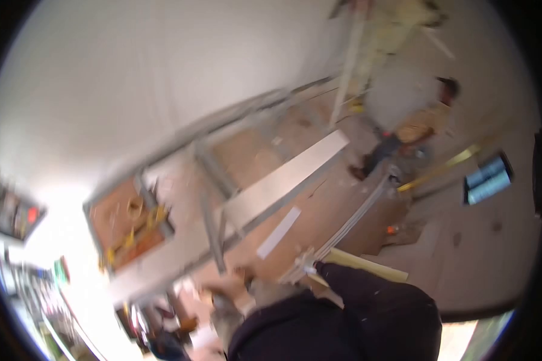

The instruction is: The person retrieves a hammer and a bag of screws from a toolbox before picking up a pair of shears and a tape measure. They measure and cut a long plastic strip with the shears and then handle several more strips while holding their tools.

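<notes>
The right grip (pixel 307 263) is too blurred to tell if closed; long thin white strips (pixel 356 218) and a flat pale-yellow board (pixel 367 263) lie just beside it.

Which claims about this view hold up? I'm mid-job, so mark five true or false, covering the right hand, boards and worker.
1. The right hand is near the thin pale strips. True; blur hides whether it grips them.
2. The short white strip lies on top of the wide pale board. False: it lies apart from it.
3. The wide pale board runs diagonally across the picture. True.
4. The worker in dark trousers is at picture left. False: upper right.
5. Bluish panes show at picture right. True.
</notes>
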The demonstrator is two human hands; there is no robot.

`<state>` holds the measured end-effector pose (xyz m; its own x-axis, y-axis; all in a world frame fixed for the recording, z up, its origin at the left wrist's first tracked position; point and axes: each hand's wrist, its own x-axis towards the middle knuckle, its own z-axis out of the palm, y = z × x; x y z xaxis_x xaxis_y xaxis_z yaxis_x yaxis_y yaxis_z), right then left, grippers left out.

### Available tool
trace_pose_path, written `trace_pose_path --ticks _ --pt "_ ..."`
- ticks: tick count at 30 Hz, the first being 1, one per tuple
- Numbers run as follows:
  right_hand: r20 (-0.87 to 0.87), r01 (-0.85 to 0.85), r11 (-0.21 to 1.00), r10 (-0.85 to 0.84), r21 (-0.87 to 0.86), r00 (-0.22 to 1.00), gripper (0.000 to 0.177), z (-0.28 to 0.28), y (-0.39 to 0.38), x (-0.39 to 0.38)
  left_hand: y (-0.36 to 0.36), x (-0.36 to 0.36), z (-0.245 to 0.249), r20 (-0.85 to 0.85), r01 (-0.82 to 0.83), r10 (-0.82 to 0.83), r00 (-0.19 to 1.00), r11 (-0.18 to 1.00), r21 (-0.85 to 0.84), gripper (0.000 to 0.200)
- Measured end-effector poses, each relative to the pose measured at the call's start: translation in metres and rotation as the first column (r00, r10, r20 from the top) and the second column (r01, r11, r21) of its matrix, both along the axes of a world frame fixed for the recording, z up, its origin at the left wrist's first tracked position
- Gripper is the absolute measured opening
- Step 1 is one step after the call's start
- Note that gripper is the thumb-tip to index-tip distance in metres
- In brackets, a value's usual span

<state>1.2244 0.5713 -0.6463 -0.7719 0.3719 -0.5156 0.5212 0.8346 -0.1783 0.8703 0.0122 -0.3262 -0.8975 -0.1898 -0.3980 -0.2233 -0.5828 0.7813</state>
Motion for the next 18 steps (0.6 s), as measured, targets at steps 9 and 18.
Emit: trace_pose_path --ticks 9,18 --pt "0.469 0.711 0.556 -0.535 -0.431 0.703 0.024 0.225 0.051 -0.099 -0.02 0.069 0.153 -0.211 -0.311 0.277 0.937 0.939 -0.146 0.049" --pt "0.489 0.518 0.718 -0.28 -0.465 0.826 0.027 0.238 0.024 -0.159 -0.057 0.138 0.217 -0.241 -0.429 0.391 0.888 0.893 -0.134 0.055"
